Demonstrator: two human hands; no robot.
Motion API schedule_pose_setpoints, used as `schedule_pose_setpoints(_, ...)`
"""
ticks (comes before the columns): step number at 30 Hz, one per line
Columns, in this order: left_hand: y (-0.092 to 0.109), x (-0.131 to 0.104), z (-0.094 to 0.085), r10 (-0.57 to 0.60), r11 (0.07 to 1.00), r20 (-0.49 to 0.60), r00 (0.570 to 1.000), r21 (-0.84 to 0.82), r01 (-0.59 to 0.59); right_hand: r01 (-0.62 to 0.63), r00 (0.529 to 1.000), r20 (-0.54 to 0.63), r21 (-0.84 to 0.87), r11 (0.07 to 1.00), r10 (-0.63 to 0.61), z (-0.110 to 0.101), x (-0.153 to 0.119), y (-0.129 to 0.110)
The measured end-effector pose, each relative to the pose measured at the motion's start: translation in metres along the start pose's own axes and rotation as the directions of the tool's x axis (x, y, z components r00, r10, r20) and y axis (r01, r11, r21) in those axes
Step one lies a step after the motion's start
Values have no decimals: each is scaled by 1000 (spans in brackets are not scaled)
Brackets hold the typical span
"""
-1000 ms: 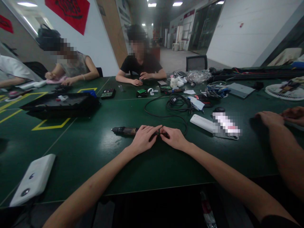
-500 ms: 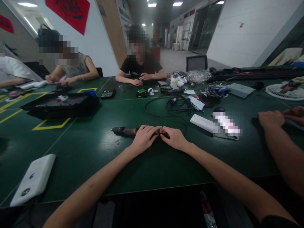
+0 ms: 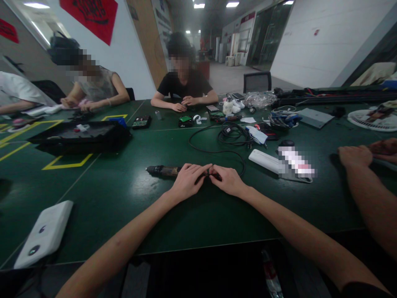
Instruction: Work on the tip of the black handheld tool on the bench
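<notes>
A dark electric screwdriver [image 3: 164, 171] lies sideways on the green table, its tip pointing left. My left hand [image 3: 190, 180] is closed over the tool's right-hand part, fingers bent round it. My right hand [image 3: 227, 180] meets the left fingertips at the tool's rear end, where its fingers pinch the end near the cable. The hands hide most of that end. From there a black cable [image 3: 231, 131] curves back to a loose coil behind my hands.
A white device [image 3: 45, 234] is at the near left, a black tray [image 3: 82, 136] at the far left. Right of the coil are a white power strip [image 3: 263, 161] and a bundle of blue gloves [image 3: 283, 119]. Another person's hand [image 3: 355, 159] rests at the right; more people sit opposite.
</notes>
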State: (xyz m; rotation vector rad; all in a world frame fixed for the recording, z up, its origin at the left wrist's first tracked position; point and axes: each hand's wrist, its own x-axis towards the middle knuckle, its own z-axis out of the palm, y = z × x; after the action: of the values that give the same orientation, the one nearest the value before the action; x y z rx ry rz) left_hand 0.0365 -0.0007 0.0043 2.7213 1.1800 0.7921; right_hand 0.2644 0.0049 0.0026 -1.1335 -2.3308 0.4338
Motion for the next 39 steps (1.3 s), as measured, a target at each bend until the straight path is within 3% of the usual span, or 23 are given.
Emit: schedule_pose_setpoints(39, 2, 0, -1, 3, 1000, 14, 1000, 18, -3, 3, 1000, -1, 3, 1000, -3, -2, 0, -1)
